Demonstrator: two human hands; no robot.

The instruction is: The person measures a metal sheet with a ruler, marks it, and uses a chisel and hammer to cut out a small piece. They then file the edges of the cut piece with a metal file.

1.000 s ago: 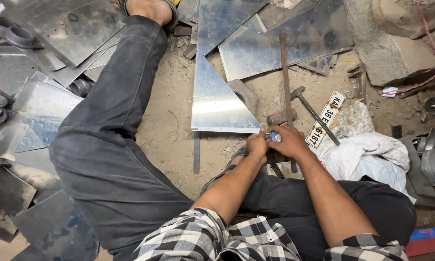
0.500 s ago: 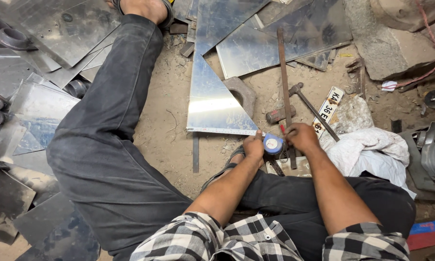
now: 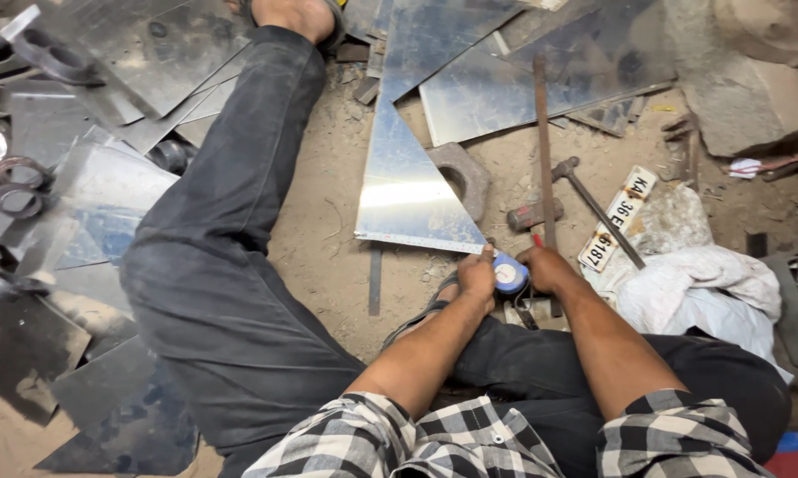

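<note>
— Between my two hands, what's that blue and white thing?

— A small round tape measure (image 3: pixel 509 273). My left hand (image 3: pixel 477 276) is curled against its near side and my right hand (image 3: pixel 545 268) closes round its far side, so both have hold of it, fingers bent, neither palm open.

— Was it showing like that a moment ago?

— No. A second ago my hands were bunched together a little further out and the case was hidden under the fingers. Half a second ago it turned up with its round face to the camera, and now it sits lower and nearer my lap, just off the corner of the metal sheet (image 3: pixel 408 190) ahead of my left hand.

— Is the tape pulled out along that sheet?

— I can't tell; no blade shows clearly past my left fingers. The sheet's near edge runs just beyond my left knuckles.

— Anything else shifted?

— Not that I can see. The long rusty bar (image 3: pixel 543 133) lies straight out beyond my right hand as before, the hammer (image 3: pixel 594 205) slants just right of it, and the white number plate (image 3: pixel 619 217) sits further right beside the white cloth (image 3: pixel 700 283). My leg (image 3: pixel 231 204) stretches out well left of my left hand over the sandy floor (image 3: pixel 319 221).
</note>
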